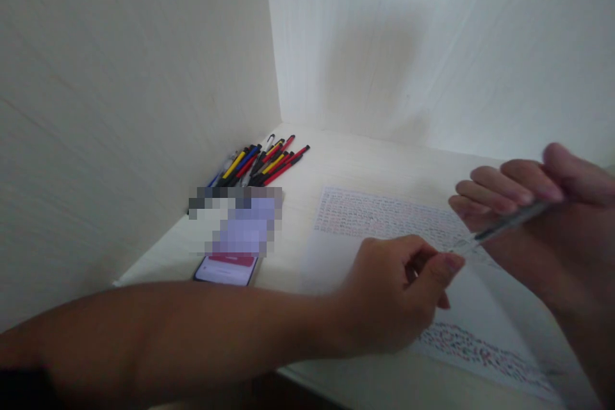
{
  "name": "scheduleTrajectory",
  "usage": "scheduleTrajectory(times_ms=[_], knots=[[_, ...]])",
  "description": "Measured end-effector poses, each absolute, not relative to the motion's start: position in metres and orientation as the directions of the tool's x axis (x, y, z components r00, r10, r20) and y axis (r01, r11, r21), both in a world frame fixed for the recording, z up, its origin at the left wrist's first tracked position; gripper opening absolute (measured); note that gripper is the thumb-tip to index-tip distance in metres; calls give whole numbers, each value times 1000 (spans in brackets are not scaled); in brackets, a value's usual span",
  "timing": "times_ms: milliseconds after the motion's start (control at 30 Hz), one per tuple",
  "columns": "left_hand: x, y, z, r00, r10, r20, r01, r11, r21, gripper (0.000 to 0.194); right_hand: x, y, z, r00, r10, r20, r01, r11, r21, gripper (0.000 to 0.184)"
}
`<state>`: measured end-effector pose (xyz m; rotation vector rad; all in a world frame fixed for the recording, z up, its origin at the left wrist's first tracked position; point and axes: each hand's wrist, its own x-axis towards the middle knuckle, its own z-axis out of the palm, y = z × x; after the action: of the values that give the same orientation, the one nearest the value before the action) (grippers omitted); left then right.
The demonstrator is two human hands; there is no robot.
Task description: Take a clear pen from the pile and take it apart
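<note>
Fingers (509, 195) (both hands) — pinched on pen (504, 225)

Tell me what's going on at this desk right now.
A person sits at a pale desk set into a corner. Their right hand holds a clear-barrelled pen pointing left, and the left hand pinches at its tip, thumb against fingers. Both hands are above a sheet of paper covered in rows of small coloured marks. To the left lies a phone with its screen lit, and behind it a heap of pens in red, yellow, blue and black.
</note>
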<state>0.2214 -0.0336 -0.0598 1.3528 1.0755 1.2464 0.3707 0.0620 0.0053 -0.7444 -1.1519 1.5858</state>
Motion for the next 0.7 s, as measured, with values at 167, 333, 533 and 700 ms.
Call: scheduleTrajectory(times_ms=[167, 333, 533, 700], knots=[[224, -25, -64, -45, 999, 15, -164, -22, 986, 34, 372, 79, -3, -176, 984, -31, 3, -31, -1000, 40], [222, -20, -62, -52, 995, -91, -252, 75, 965, 34, 390, 91, -11, -284, 958, -34, 98, -6, -995, 28], [221, -17, -60, -60, 992, -110, -267, 90, 959, 25, 391, 90, -13, -397, 917, -31, -146, -96, -985, 43], [223, -13, -57, -129, 984, -125, -245, 90, 965, 17, 387, 96, -24, -368, 923, -109, -37, -132, -991, 29]])
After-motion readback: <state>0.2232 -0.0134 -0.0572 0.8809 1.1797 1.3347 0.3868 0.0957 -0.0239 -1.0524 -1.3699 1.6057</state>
